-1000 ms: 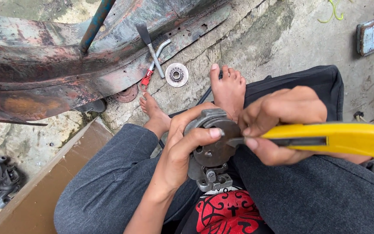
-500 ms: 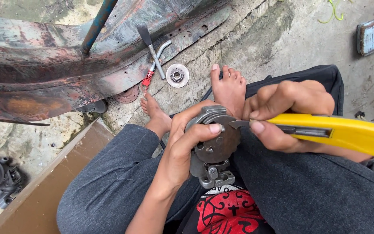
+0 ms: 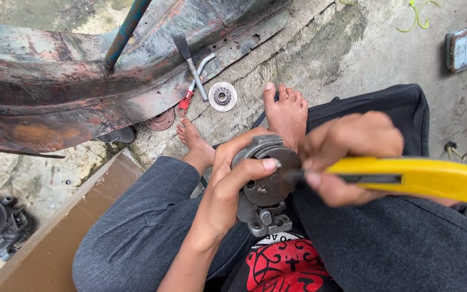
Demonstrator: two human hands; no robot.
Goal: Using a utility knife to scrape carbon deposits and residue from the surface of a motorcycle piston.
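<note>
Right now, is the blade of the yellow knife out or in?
Out. A dark blade tip runs from the yellow knife in the right hand to the metal part in the left hand.

The person is wearing loose dark grey trousers (image 3: 136,227) of a soft, slightly flecked fabric, covering both legs down to the ankles. A black shirt (image 3: 282,265) with a red and white printed pattern is showing at the bottom edge. Both forearms are showing bare, with no sleeves, watch or rings visible. The feet (image 3: 285,111) are going bare too, toes with short nails.
</note>
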